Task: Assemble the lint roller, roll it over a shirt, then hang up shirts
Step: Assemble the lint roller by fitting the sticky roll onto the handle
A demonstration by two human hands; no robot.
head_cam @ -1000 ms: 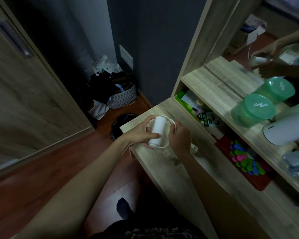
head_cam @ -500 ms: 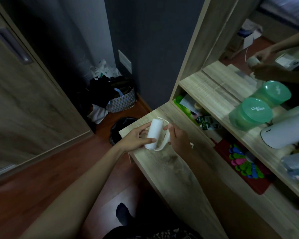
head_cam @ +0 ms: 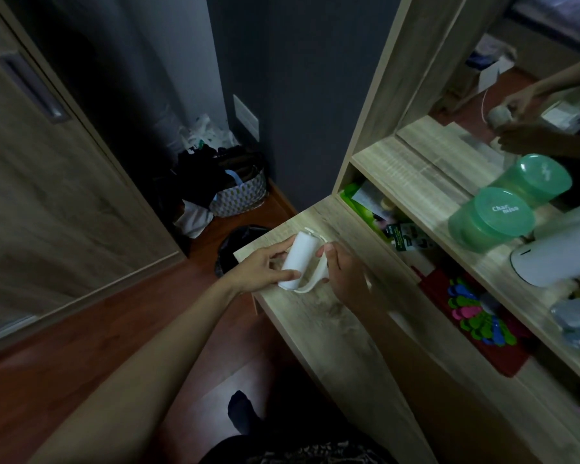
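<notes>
A white cylindrical lint roll (head_cam: 300,259) is held just above the left end of a wooden counter (head_cam: 318,316). My left hand (head_cam: 265,266) grips the roll from the left side, thumb near its lower end. My right hand (head_cam: 344,274) holds the cream-coloured handle frame (head_cam: 315,279), which curves around the roll's right side and under its lower end. The frame's upper tip shows at the roll's top end. No shirt is in view.
Two green lidded tubs (head_cam: 493,219) and a white appliance (head_cam: 556,256) stand on the upper shelf by a mirror (head_cam: 533,78). A red mat with coloured pegs (head_cam: 476,316) lies below. A patterned basket (head_cam: 241,195) and a black bin (head_cam: 238,242) sit on the floor by the wardrobe door (head_cam: 41,182).
The roll has tilted from nearly upright to slanting, its top leaning right. My hands have shifted slightly left along the counter, and the frame now wraps under the roll's lower end.
</notes>
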